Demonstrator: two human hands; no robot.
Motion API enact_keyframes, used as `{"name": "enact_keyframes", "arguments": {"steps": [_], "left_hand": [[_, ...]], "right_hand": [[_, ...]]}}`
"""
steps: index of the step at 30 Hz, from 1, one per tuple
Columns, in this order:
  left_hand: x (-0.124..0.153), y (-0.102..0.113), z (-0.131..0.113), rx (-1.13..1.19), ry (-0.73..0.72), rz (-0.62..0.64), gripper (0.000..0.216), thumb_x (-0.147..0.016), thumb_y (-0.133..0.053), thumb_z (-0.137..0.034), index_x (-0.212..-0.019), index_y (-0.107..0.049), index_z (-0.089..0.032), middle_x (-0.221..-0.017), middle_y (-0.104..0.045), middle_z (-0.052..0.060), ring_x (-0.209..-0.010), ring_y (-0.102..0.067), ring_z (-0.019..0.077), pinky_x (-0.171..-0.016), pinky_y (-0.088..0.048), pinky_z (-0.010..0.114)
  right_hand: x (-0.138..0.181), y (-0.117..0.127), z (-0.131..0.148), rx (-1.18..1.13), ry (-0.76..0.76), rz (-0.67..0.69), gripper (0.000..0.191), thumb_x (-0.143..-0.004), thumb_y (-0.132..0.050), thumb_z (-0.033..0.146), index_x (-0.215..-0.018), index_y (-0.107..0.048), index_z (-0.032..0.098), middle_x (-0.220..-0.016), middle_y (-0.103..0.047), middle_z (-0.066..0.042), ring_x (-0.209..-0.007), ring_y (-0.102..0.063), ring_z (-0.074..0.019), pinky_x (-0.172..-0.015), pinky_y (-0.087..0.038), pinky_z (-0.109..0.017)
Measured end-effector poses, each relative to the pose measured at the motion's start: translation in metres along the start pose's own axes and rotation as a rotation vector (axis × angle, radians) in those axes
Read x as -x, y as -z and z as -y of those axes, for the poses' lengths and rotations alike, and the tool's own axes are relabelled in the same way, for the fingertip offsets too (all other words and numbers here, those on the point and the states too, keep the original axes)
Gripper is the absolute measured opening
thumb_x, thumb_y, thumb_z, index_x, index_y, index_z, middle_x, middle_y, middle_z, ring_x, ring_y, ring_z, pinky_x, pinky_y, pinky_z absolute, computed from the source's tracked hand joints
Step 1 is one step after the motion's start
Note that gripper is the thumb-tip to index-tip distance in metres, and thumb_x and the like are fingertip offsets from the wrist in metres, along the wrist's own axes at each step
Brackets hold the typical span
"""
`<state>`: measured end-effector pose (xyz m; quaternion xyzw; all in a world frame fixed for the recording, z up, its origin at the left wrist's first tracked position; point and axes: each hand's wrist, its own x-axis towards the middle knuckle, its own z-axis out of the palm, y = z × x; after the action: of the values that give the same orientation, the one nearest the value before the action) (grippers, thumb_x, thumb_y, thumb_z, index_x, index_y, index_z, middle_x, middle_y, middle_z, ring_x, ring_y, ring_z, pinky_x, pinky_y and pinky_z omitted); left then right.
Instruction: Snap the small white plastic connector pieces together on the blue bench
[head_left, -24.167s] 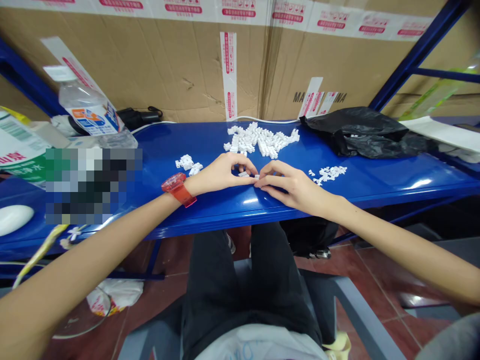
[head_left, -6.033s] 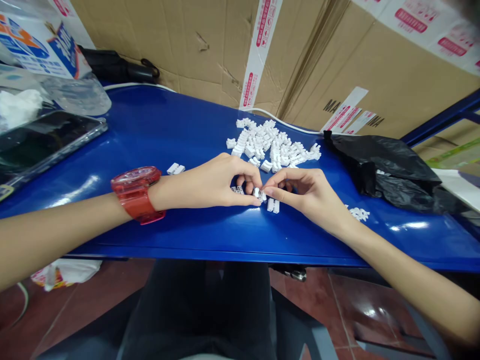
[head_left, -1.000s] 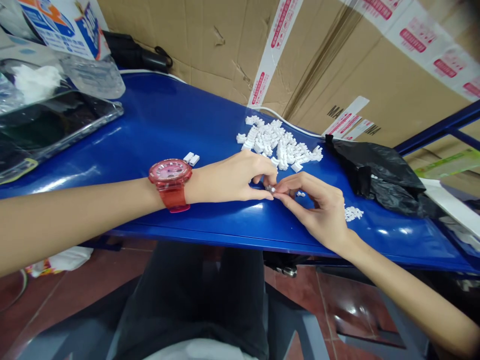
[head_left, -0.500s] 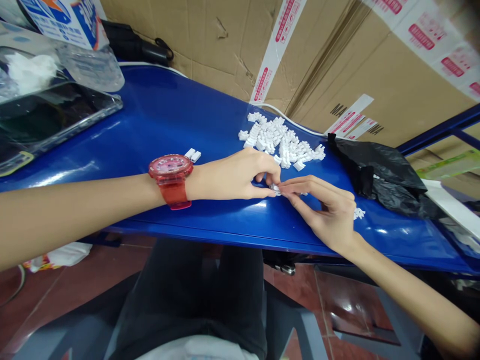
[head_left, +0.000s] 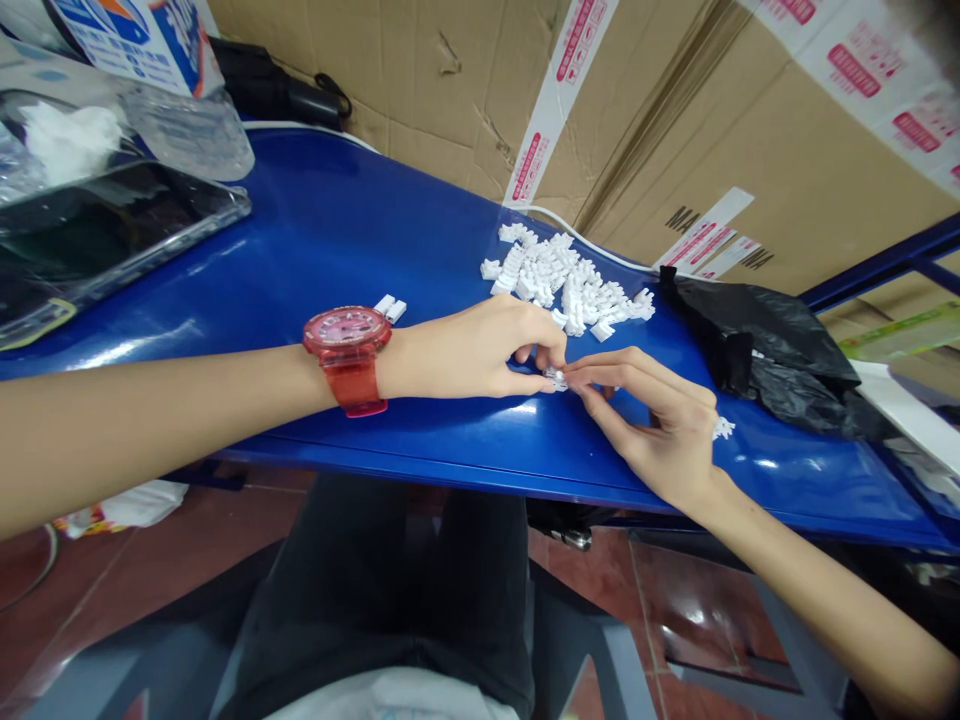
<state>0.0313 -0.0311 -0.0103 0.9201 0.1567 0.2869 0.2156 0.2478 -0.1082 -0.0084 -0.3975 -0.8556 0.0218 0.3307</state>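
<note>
Between my fingertips is a small white plastic piece [head_left: 556, 378], partly covered by them. My left hand [head_left: 502, 348], with a red watch [head_left: 347, 335] on its wrist, pinches the piece from the left between thumb and curled fingers. From the right, my right hand [head_left: 656, 415] grips the same piece with thumb and fingertips pressed together. Just beyond my hands lies a heap of similar white plastic pieces [head_left: 566, 275]. A couple of white pieces [head_left: 391, 308] rest behind the watch, and a few more [head_left: 723, 428] show beside my right hand.
The blue table [head_left: 360, 220] has its front edge just above my lap. A black plastic bag [head_left: 772, 345] lies at the right. A tablet-like device [head_left: 112, 235] and a clear bottle [head_left: 191, 130] occupy the left. Cardboard boxes [head_left: 420, 90] stand along the back, with a white cable before them.
Both hands keep their hold on the white piece, with hardly any change in the fingers. The whole view has shifted slightly.
</note>
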Motion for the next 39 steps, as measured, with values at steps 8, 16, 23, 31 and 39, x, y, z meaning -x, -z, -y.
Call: {"name": "enact_keyframes", "arguments": {"steps": [8,16,23,31,39], "left_hand": [[0.000,-0.001,0.001,0.013,-0.006,-0.005,0.010,-0.088,-0.065,-0.022,-0.091,-0.073,-0.017,-0.081,-0.069,0.002,-0.074,-0.062,0.0130,-0.072,-0.046,0.024],[0.001,0.015,0.002,-0.166,0.035,0.060,0.030,-0.080,-0.065,-0.026,-0.109,-0.070,-0.018,-0.103,-0.069,0.007,-0.097,-0.063,0.0211,-0.090,-0.046,0.031],[0.003,0.046,0.003,-0.258,0.211,0.255,0.029,-0.079,-0.065,-0.034,-0.104,-0.072,-0.022,-0.095,-0.069,0.002,-0.090,-0.064,0.0218,-0.088,-0.046,0.034],[0.001,0.026,-0.011,-0.017,0.098,0.258,0.034,-0.082,-0.067,-0.031,-0.115,-0.070,-0.023,-0.097,-0.072,0.002,-0.085,-0.064,0.0146,-0.079,-0.047,0.024],[0.002,0.016,-0.001,-0.002,-0.002,0.168,0.012,-0.086,-0.067,-0.027,-0.093,-0.074,-0.021,-0.091,-0.071,0.001,-0.087,-0.062,0.0145,-0.083,-0.043,0.025]], "right_hand": [[-0.001,0.000,-0.002,0.014,0.063,0.019,0.016,-0.093,-0.061,0.013,-0.097,-0.071,0.025,-0.093,-0.073,-0.007,-0.087,-0.068,-0.0219,-0.074,-0.056,-0.039],[-0.002,0.004,-0.014,0.255,0.128,0.005,0.019,-0.092,-0.061,0.014,-0.106,-0.071,0.023,-0.110,-0.070,-0.011,-0.105,-0.061,-0.0280,-0.089,-0.051,-0.048],[0.012,0.026,-0.031,0.337,-0.025,0.057,0.021,-0.093,-0.064,0.026,-0.113,-0.070,0.019,-0.107,-0.068,-0.012,-0.099,-0.063,-0.0270,-0.089,-0.052,-0.046],[0.019,0.028,-0.029,0.075,-0.223,0.118,0.010,-0.095,-0.060,0.021,-0.096,-0.070,0.021,-0.095,-0.069,-0.007,-0.081,-0.063,-0.0185,-0.065,-0.050,-0.031],[0.003,0.015,-0.008,-0.353,-0.374,0.144,0.007,-0.093,-0.067,0.028,-0.096,-0.070,0.023,-0.092,-0.070,-0.004,-0.083,-0.064,-0.0170,-0.072,-0.050,-0.029]]}}
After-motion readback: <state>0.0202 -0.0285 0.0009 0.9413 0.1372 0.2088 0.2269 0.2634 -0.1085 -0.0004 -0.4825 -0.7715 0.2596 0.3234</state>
